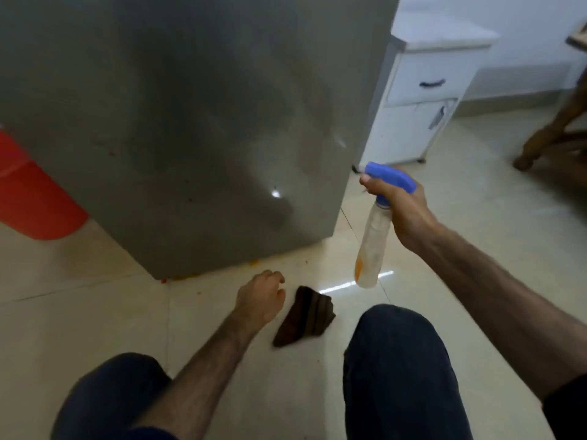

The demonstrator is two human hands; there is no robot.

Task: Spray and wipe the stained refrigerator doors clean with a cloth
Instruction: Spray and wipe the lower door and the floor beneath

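Both knees (pixel 400 369) in dark trousers are nearest. The left hand (pixel 262 296) hangs loosely curled and empty, just beside a dark brown cloth (pixel 306 319) lying on the tiled floor (pixel 95 312). The right hand (pixel 403 211) clasps a blue-topped spray bottle (pixel 373 246), nozzle towards the grey refrigerator door (pixel 178 122). A white cabinet (pixel 422 100) stands beyond.

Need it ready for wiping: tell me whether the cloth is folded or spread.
Folded: the dark cloth lies bunched in a compact wedge on the floor.
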